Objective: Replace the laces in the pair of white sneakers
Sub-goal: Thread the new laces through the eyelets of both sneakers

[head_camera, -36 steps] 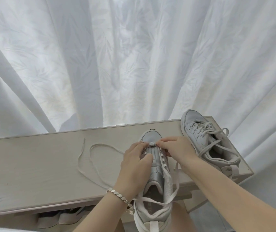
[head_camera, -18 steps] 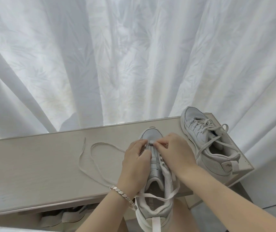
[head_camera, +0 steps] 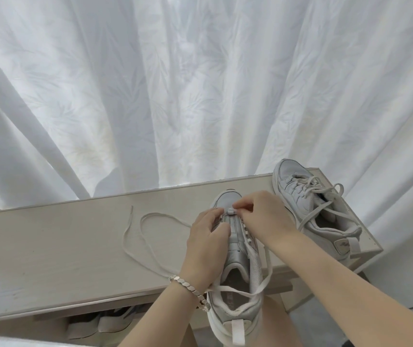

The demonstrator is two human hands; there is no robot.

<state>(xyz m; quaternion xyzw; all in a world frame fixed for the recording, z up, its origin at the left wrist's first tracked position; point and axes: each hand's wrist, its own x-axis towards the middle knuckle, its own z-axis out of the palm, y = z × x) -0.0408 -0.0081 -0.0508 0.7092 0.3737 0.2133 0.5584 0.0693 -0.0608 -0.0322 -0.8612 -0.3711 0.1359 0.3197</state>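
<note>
Right hand (head_camera: 263,221) forward, fingertips (head_camera: 241,204) on lace (head_camera: 267,267)

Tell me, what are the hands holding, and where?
The left hand grips the middle sneaker on its side near the toe. The right hand pinches its lace at the front eyelets.

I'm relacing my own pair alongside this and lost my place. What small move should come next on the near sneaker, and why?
Probably draw the lace through the toe-most eyelet with the right hand while the left hand steadies the near sneaker. Both hands sit at the toe eyelets, the right pinching there, the upper eyelets are bare, and slack trails over the collar.
</note>
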